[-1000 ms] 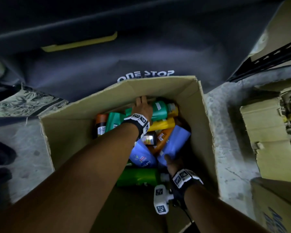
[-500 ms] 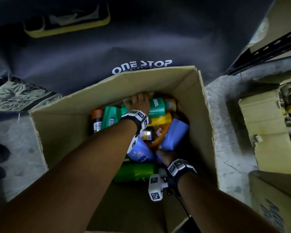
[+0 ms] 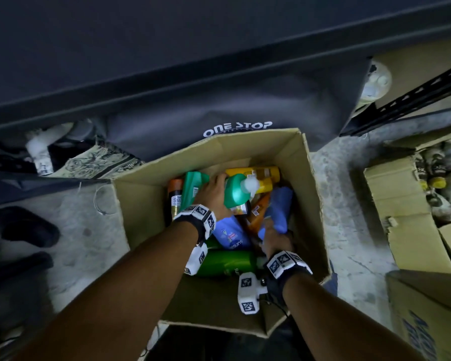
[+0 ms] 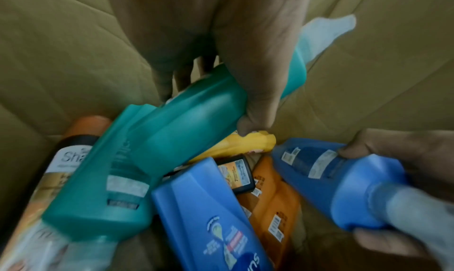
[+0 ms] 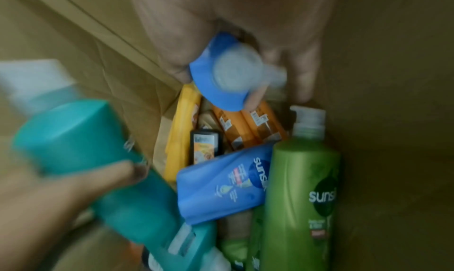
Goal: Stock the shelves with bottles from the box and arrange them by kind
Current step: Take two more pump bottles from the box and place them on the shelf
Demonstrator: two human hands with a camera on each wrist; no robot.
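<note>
An open cardboard box on the floor holds several bottles lying in a heap. My left hand grips a teal bottle with a white cap and holds it tilted above the pile, seen close in the left wrist view. My right hand grips a blue bottle near its cap end at the box's right side. Under them lie a second teal bottle, yellow bottles, an orange bottle, a blue Sunsilk bottle and a green bottle.
A dark cover printed ONE STOP hangs right behind the box. A black metal rack beam runs at the upper right. Another carton with bottles stands to the right, a closed carton below it. Dark sandals lie at the left.
My left hand has closed round the teal bottle and raised it off the pile, cap end now up. My right hand has taken hold of the blue bottle.
</note>
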